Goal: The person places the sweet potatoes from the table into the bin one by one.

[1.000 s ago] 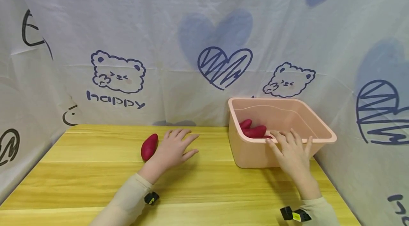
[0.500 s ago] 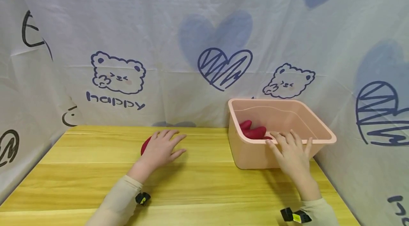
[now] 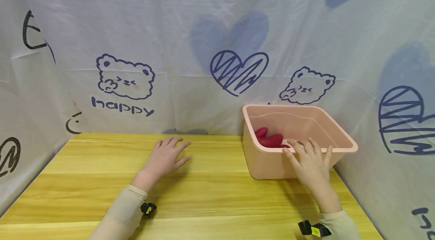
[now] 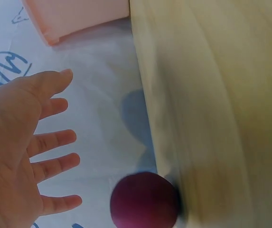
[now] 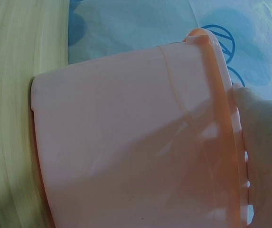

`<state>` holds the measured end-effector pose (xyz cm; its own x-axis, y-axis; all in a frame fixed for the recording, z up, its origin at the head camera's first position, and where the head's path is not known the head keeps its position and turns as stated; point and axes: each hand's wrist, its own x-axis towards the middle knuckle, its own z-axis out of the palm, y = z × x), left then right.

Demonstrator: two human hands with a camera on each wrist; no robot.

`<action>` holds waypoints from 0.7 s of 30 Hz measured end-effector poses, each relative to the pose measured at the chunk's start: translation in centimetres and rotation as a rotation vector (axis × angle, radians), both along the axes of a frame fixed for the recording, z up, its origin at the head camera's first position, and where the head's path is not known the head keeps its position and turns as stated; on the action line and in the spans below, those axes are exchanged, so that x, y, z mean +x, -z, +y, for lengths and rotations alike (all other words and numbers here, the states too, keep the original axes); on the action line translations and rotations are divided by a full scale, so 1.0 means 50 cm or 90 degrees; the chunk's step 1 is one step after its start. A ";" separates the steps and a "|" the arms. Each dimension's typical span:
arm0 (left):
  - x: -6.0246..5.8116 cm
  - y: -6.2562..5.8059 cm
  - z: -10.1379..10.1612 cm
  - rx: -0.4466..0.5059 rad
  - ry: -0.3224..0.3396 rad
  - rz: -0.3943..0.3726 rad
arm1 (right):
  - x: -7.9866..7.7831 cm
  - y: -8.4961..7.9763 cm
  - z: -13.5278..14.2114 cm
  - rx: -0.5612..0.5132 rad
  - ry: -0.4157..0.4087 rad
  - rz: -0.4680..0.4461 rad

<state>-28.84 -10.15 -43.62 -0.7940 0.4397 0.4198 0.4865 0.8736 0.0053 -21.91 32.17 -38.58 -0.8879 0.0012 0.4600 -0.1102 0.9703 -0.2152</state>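
My left hand (image 3: pixel 165 158) hovers over the left part of the table with its fingers spread and nothing in its grasp. Beneath it, hidden in the head view, a dark red sweet potato (image 4: pixel 144 202) shows in the left wrist view, apart from the fingers. A pink plastic box (image 3: pixel 272 164) stands at the right, with red sweet potatoes (image 3: pixel 272 140) lying in its left end. Over the box's near rim (image 5: pixel 228 123) is my right hand (image 3: pixel 310 160), fingers spread and holding nothing; its fingertips reach just inside the rim in the head view.
The wooden table (image 3: pixel 204 202) runs back to a white cloth (image 3: pixel 176 43) printed with hearts and bears, which also hangs along both sides. The box sits near the table's right edge, close to the cloth. Each wrist bears a small black device (image 3: pixel 148 209).
My left hand has moved leftward over the sweet potato, which was fully visible beside it and is now covered in the head view. The right hand and box stay in place.
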 end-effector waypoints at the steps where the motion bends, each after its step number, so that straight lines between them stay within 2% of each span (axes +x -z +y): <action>1: -0.001 0.001 -0.002 0.003 -0.002 -0.004 | 0.000 0.000 0.000 0.000 0.000 -0.001; 8: -0.011 0.016 -0.020 0.007 -0.022 -0.016 | 0.000 0.001 0.002 0.001 0.000 -0.001; 14: -0.013 0.023 -0.034 0.011 -0.051 -0.059 | -0.002 0.001 0.002 -0.002 -0.004 0.002; 21: -0.015 0.024 -0.053 0.049 -0.081 -0.112 | -0.002 0.001 0.003 -0.005 -0.003 -0.004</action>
